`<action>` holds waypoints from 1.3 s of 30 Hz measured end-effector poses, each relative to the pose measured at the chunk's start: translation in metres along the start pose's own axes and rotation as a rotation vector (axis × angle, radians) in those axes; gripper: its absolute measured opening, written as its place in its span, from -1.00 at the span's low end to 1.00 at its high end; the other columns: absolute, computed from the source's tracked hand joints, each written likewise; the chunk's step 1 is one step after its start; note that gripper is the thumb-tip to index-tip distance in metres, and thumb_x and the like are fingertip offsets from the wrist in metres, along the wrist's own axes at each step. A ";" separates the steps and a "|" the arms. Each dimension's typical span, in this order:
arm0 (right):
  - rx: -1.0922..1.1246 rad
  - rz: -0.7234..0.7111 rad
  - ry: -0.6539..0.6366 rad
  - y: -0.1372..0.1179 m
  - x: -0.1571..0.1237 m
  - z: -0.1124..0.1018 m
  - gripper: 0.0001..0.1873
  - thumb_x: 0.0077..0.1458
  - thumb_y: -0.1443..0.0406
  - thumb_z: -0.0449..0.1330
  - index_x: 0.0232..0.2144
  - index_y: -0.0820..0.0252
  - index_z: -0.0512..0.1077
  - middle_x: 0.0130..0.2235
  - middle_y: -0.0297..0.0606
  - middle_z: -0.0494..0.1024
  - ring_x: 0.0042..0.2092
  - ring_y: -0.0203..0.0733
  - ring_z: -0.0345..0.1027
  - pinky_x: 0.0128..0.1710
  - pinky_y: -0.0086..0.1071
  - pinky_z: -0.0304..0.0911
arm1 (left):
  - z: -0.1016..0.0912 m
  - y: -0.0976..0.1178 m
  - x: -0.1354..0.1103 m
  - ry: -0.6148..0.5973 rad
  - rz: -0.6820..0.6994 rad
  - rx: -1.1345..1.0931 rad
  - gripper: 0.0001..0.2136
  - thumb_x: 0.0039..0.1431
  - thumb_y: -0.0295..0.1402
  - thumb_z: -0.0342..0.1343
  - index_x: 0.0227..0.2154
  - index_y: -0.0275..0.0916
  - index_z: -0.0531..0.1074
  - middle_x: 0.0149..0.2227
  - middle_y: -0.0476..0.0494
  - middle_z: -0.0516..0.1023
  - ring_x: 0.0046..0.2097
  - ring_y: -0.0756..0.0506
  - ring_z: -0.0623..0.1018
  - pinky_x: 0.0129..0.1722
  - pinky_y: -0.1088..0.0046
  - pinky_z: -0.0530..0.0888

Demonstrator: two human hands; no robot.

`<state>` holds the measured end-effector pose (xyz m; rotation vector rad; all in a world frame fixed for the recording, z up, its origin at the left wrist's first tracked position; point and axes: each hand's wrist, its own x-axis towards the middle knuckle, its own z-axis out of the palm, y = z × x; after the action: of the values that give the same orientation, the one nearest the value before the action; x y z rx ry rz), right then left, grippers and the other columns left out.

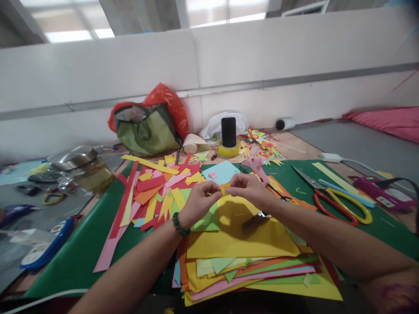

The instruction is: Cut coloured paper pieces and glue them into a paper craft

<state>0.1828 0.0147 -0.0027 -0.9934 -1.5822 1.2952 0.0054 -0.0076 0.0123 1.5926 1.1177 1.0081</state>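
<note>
A small piece of yellow paper is pinched between the fingertips of my left hand and my right hand. Both hands hover over a thick stack of coloured paper with a yellow sheet on top. A dark-bladed tool with a metal end lies on that sheet, partly under my right forearm. Behind my right hand is a pink glue gun. Left of my left hand lies a heap of cut paper strips in red, yellow, pink and orange.
Scissors with red and yellow handles lie at the right on the green mat. A phone stands on a yellow tape roll. Farther out are a glass jar, a green bag, and power strips.
</note>
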 end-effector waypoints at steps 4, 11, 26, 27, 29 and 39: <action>0.020 0.013 0.005 -0.002 0.000 0.000 -0.67 -0.24 0.15 0.38 -0.53 0.21 0.36 -0.52 -0.42 0.40 -0.47 -0.36 0.25 -0.45 -0.42 0.16 | 0.000 -0.002 0.000 -0.002 0.029 0.028 -0.81 -0.08 -0.25 0.20 -0.58 -0.25 0.36 -0.53 -0.03 0.41 -0.43 -0.01 0.37 -0.38 0.48 0.33; 0.042 0.045 0.003 -0.003 0.000 0.000 -0.66 -0.27 0.23 0.37 -0.41 0.21 0.37 -0.49 -0.43 0.42 -0.43 -0.34 0.30 -0.39 -0.40 0.19 | 0.001 -0.001 -0.001 -0.017 0.068 0.060 -0.84 -0.05 -0.29 0.17 -0.59 -0.25 0.35 -0.53 -0.03 0.40 -0.44 0.00 0.36 -0.42 0.50 0.32; -0.110 -0.067 0.003 -0.006 -0.005 0.002 -0.66 -0.16 0.19 0.29 -0.30 0.20 0.37 -0.45 -0.37 0.44 -0.40 -0.30 0.34 -0.39 -0.39 0.25 | 0.002 -0.002 -0.002 -0.012 0.085 0.074 -0.77 0.00 -0.21 0.16 -0.54 -0.25 0.32 -0.50 -0.04 0.39 -0.41 0.00 0.37 -0.44 0.52 0.34; -0.107 -0.077 0.010 -0.006 -0.006 0.003 -0.65 -0.16 0.19 0.29 -0.30 0.20 0.36 -0.44 -0.36 0.44 -0.39 -0.29 0.35 -0.38 -0.39 0.26 | 0.002 -0.002 -0.001 -0.014 0.093 0.080 -0.77 0.00 -0.21 0.16 -0.55 -0.25 0.32 -0.50 -0.03 0.38 -0.42 0.00 0.37 -0.45 0.52 0.34; -0.090 -0.090 0.021 -0.006 -0.006 0.003 -0.64 -0.16 0.20 0.30 -0.28 0.19 0.36 -0.42 -0.35 0.44 -0.37 -0.27 0.36 -0.37 -0.38 0.27 | 0.001 -0.003 -0.001 -0.026 0.099 0.087 -0.77 0.01 -0.21 0.15 -0.55 -0.26 0.32 -0.51 -0.04 0.39 -0.42 0.00 0.36 -0.45 0.51 0.35; 0.004 -0.104 0.057 -0.002 -0.001 -0.002 -0.63 -0.17 0.21 0.32 -0.30 0.18 0.32 -0.50 -0.40 0.44 -0.46 -0.33 0.32 -0.44 -0.41 0.22 | -0.001 -0.001 -0.001 -0.009 0.068 0.038 -0.80 -0.02 -0.22 0.19 -0.51 -0.25 0.39 -0.47 -0.06 0.47 -0.40 -0.01 0.43 -0.40 0.49 0.39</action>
<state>0.1852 0.0143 -0.0001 -0.9258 -1.5662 1.1883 0.0041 -0.0080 0.0116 1.6745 1.0885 1.0281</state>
